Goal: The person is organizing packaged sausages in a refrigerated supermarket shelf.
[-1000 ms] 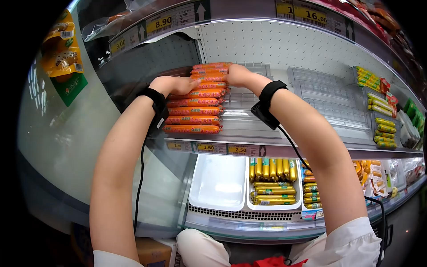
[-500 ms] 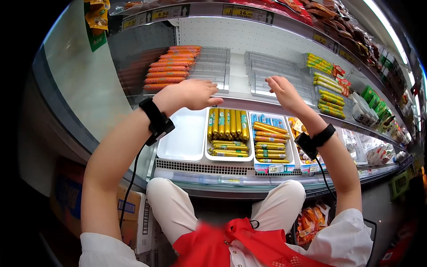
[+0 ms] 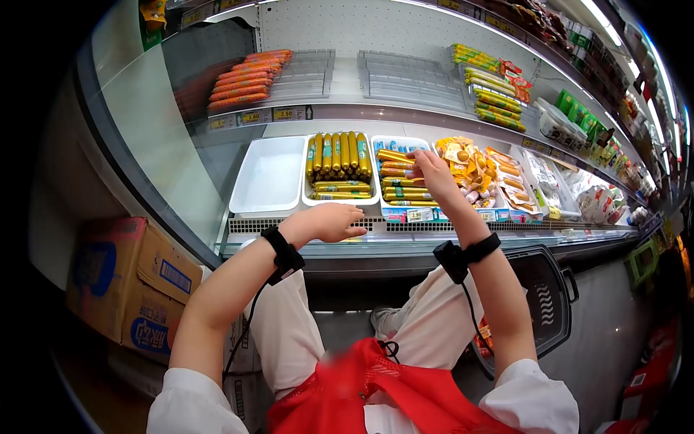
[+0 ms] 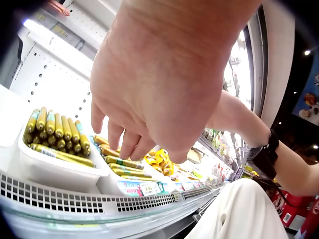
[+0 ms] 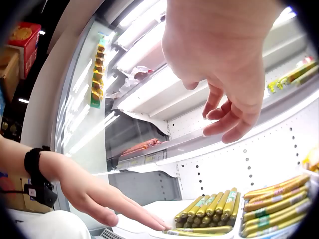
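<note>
My left hand (image 3: 329, 223) hovers palm down over the front ledge of the chilled case, before a white tray (image 3: 309, 199) of gold-wrapped sausages (image 3: 340, 153). Its fingers are fairly straight and hold nothing. The right hand (image 3: 436, 177) hangs over the right part of a second tray, which carries gold and orange sausages (image 3: 397, 182); in the right wrist view its fingers (image 5: 227, 124) are loosely bent around nothing. Orange-wrapped sausages (image 3: 242, 81) lie in a row at the left of the shelf above.
An empty white tray (image 3: 266, 173) stands at the left by the glass side wall. Yellow snack packs (image 3: 470, 160) fill a tray right of the hands. The upper shelf's front edge (image 3: 361, 113) runs above the trays. Below are a carton (image 3: 134, 282) and a dark basket (image 3: 542, 304).
Both hands have left the orange sausages on the upper shelf and drawn back and down toward the lower trays. The head view has tilted lower and shifted right.
</note>
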The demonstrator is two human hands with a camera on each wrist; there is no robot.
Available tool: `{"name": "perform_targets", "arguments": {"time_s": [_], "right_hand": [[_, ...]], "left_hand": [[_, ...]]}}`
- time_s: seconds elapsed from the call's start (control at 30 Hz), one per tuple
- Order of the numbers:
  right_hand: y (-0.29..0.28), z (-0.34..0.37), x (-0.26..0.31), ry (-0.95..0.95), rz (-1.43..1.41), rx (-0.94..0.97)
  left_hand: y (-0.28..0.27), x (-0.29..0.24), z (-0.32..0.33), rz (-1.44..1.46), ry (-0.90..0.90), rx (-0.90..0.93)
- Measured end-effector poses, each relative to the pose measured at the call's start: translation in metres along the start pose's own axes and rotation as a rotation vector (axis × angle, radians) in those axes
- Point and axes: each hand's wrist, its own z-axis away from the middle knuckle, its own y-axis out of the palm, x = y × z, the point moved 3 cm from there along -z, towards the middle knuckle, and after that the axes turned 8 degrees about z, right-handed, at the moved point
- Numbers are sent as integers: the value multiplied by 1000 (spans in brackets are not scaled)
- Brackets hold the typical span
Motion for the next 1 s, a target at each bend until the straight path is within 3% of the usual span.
{"name": "perform_targets", "arguments": {"time_s": [0.13, 0.33, 0.43, 0.6, 0.67, 0.8, 1.0], "right_hand": [[17, 12, -29, 143, -217, -86], [5, -27, -46, 152, -373, -200], [10, -49, -70, 190, -548, -226], [26, -78, -114, 309, -693, -254], [28, -88, -122, 332, -562, -204], [29, -102, -107, 336, -267, -97], [41, -117, -123, 358, -138, -43]], "left_hand": [[15, 4, -4, 98, -72, 6], [10, 39, -21, 184, -143, -307], [17, 65, -33, 259, -239, -315], [32, 99, -48, 145, -242, -382], [31, 101, -52, -4, -227, -364], [26, 121, -63, 34, -205, -391], [31, 140, -67, -10, -263, -394]]}}
